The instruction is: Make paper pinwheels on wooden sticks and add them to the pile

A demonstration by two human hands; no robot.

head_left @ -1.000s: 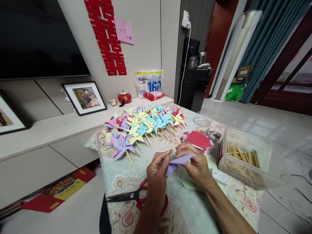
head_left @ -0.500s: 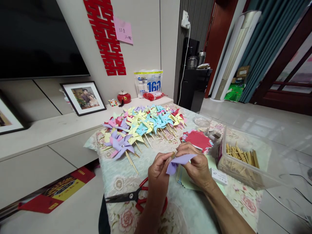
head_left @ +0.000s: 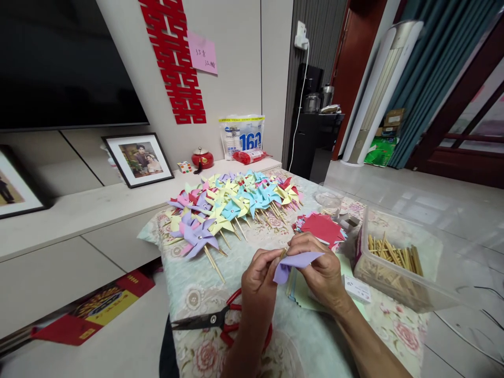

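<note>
Both hands meet over the near middle of the table. My left hand [head_left: 260, 278] pinches a thin wooden stick [head_left: 282, 254] whose tip shows between the fingers. My right hand [head_left: 321, 266] grips a folded purple paper piece [head_left: 294, 262] against that stick. Just beyond lies a spread of finished paper pinwheels [head_left: 230, 205] in purple, yellow, blue and pink, each on a stick. A stack of red paper squares [head_left: 323, 227] sits to the right of my hands, and pale green sheets [head_left: 301, 294] lie under my right wrist.
Red-handled scissors [head_left: 214, 319] lie on the floral tablecloth [head_left: 197, 294] near my left forearm. A clear plastic box of wooden sticks [head_left: 394, 260] stands at the right, a clear cup [head_left: 328, 199] behind the red squares. A low cabinet with framed photos [head_left: 137, 157] runs along the left.
My hands have stayed together on the purple paper and stick, with small finger shifts. The camera has moved slightly, so everything sits a little lower and to the right.
</note>
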